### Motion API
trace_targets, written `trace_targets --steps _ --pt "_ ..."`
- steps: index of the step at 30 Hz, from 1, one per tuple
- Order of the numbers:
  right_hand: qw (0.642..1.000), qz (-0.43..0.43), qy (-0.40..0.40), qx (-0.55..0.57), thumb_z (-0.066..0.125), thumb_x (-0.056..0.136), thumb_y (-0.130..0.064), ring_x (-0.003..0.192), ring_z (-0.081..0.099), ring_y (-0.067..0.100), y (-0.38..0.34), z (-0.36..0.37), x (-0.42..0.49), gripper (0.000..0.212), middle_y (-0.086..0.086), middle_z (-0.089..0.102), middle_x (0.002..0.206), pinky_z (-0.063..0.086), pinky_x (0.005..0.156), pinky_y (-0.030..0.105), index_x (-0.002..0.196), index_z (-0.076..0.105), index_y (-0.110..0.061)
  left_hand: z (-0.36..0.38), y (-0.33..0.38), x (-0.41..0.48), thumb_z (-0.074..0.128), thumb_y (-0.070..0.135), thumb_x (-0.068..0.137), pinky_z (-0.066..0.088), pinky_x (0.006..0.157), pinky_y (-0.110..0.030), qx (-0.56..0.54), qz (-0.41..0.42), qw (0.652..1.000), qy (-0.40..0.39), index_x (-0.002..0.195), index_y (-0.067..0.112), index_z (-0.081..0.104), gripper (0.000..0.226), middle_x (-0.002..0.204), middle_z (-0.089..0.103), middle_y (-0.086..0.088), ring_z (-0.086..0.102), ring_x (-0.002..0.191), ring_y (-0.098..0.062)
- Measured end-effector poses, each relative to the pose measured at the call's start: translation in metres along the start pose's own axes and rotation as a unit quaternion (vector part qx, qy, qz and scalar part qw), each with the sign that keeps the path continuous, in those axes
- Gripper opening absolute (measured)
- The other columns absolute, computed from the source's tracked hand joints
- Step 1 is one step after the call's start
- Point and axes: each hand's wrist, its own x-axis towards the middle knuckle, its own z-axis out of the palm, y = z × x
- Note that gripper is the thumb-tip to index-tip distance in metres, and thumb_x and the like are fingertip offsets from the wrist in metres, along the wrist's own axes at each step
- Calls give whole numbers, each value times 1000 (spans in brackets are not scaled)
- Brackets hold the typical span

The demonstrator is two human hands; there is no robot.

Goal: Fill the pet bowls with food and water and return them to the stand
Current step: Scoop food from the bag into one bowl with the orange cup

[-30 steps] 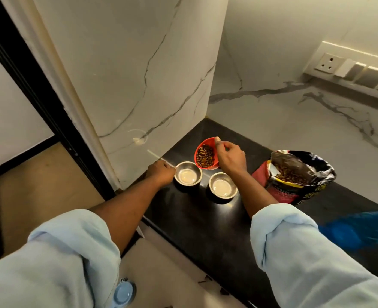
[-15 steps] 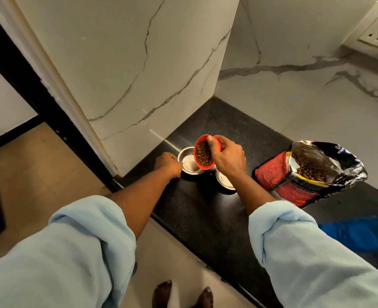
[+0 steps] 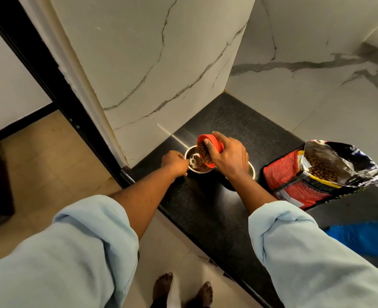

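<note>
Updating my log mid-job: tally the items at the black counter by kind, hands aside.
Steel bowls: 2
Red scoop cup, tipped over one bowl: 1
Open food bag: 1
Blue item, partly out of frame: 1
Total: 5

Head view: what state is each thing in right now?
red cup, tilted, kibble spilling out, gripped by right hand
left bowl, upright on counter, partly filled with kibble, rim held by left hand
right bowl, upright, mostly hidden, contents unseen
food bag, open, lying on counter, kibble inside
</note>
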Motion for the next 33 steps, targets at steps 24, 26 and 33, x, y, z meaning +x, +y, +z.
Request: trace_targets --steps 24,26,33 --pt "985 -138 -20 -100 58 90 -78 98 52 16 2 -1 -14 73 -3 58 109 38 73 32 151 48 -40 -9 -16 -19 74 20 97 49 47 -19 -15 6 1000 -14 95 21 67 7 86 75 0 76 66 -12" --pt "985 -141 -21 -94 59 89 -78 98 51 16 1 -2 -14 73 -3 58 109 40 73 33 151 48 -40 -8 -16 -18 75 21 96 48 46 -19 -17 4 1000 -14 97 20 69 6 90 76 -2 76 67 -13" --pt "999 -42 -9 9 52 84 -88 103 58 18 -2 -1 -17 76 -4 63 109 50 83 37 146 52 -43 -8 -17 -20 74 20 97 54 52 -22 -28 0 999 -19 103 14 73 9 95 78 -6 79 69 -19"
